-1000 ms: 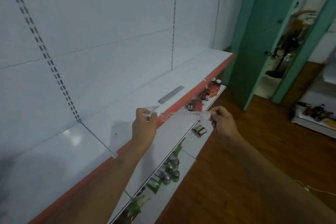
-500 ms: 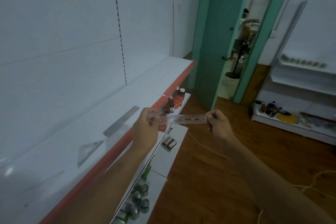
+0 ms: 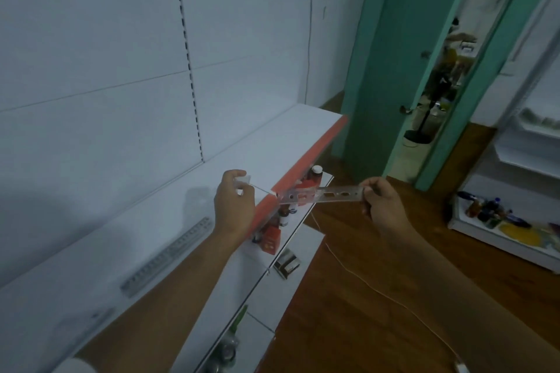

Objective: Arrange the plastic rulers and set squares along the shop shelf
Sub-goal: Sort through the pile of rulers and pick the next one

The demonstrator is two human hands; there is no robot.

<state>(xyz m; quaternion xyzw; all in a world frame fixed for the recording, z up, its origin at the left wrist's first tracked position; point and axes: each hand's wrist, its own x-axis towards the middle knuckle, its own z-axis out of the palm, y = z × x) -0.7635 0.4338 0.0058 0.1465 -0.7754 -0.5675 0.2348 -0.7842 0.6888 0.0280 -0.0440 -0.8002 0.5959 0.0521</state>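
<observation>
Hands (image 3: pixel 235 206) (image 3: pixel 383 206): one clear ruler (image 3: pixel 321 194); shelf (image 3: pixel 263 145): one ruler (image 3: pixel 168 256), possibly more.

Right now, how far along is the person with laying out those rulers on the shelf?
Early to midway, it seems. One ruler already lies flat on the white shelf, with a faint clear piece nearer the camera that is too blurred to name. In hand: the left hand and right hand grip the ends of a clear stencil ruler over the shelf's red edge. It is not yet set down.
</observation>
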